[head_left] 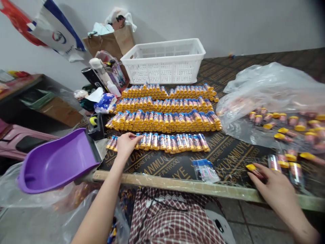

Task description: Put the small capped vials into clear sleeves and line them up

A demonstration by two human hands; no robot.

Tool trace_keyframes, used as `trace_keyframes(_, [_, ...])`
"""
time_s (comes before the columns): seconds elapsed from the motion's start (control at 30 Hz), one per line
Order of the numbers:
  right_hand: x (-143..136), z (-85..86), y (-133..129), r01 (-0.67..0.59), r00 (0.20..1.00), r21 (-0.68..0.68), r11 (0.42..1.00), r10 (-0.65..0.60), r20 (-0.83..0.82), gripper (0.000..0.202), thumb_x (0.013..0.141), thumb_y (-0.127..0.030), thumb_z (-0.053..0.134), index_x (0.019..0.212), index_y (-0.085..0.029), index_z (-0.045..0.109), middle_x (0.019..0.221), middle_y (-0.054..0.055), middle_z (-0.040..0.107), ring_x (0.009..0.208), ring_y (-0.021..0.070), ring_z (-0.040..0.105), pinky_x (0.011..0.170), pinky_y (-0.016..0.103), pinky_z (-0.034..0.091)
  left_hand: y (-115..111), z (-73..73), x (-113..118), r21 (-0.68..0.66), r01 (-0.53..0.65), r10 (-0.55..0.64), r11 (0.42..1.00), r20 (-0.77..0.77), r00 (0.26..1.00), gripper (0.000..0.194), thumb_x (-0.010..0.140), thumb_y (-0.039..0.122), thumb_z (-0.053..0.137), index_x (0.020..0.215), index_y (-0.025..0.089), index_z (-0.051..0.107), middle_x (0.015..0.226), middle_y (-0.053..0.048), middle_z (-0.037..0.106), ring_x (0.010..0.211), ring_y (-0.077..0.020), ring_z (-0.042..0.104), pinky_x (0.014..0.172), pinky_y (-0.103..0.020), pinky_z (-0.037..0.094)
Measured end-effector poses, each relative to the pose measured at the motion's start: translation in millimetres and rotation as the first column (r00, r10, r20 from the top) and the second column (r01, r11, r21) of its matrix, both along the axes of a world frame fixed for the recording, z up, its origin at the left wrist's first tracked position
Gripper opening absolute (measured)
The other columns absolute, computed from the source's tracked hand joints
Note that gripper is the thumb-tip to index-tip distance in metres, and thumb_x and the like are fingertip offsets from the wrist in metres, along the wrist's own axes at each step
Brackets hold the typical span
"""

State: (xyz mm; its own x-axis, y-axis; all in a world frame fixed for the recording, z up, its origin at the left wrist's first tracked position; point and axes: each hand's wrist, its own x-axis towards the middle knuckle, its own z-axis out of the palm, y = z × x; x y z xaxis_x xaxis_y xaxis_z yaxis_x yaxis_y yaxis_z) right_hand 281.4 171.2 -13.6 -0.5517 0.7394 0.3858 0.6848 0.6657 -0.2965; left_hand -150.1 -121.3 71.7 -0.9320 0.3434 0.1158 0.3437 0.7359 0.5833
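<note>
My left hand [127,144] is at the left part of the front row of small clear tubes [175,142], which have yellow ends and blue tops. Its thumb and fingers are pinched together on one tube of that row. On the right, my right hand [273,184] grips a yellow-capped tube [255,170] between thumb and fingers, close to the table's front edge. Several loose tubes [296,173] lie just beyond that hand. Behind the front row stand stacked rows of the same tubes [165,120].
A white plastic basket [162,67] stands at the back. A clear bag [269,84] spills tubes at the right. Small blue-topped packets [205,170] lie near the wooden edge [177,184]. A purple dustpan [58,162] and a tape dispenser [96,126] are at the left.
</note>
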Motion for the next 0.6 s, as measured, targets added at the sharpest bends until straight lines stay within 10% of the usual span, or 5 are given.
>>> trace_keyframes(0.17, [-18.9,9.0,-19.1,-0.022,1.0,-0.077,0.997,0.023,0.004,0.041,0.085,-0.048,0.046,0.1,-0.015,0.066,0.081,0.01,0.064,0.076,0.0245,0.059,0.073,0.039,0.047,26.6,4.7,60.9,0.236,0.089,-0.032,0.968,-0.233,0.972,0.03,0.077,0.045,0.061,0.08,0.016,0.069,0.07,-0.005,0.067,0.062,-0.0167,0.058,0.062,-0.027,0.043])
trace_keyframes(0.33, [-43.6,28.7,-39.6,-0.06,0.996,-0.262,0.963,0.041,-0.08,0.04,0.087,-0.044,0.046,0.109,-0.015,0.063,0.084,0.008,0.06,0.08,0.0227,0.058,0.077,0.037,0.047,80.1,-15.8,155.6,0.184,0.643,-0.666,0.743,0.117,0.736,0.015,0.084,0.028,0.057,0.085,0.019,0.069,0.082,-0.004,0.069,0.076,-0.0167,0.063,0.072,-0.026,0.045])
trace_keyframes(0.6, [-51.6,48.3,-63.9,-0.149,0.977,-0.423,0.894,0.066,-0.205,0.039,0.089,-0.039,0.048,0.119,-0.017,0.058,0.091,0.006,0.055,0.081,0.0186,0.058,0.076,0.033,0.047,108.2,-36.8,184.8,-0.072,0.66,-0.64,0.748,0.185,0.745,0.006,0.077,0.024,0.066,0.076,0.02,0.061,0.081,-0.001,0.062,0.073,-0.0173,0.059,0.064,-0.027,0.039])
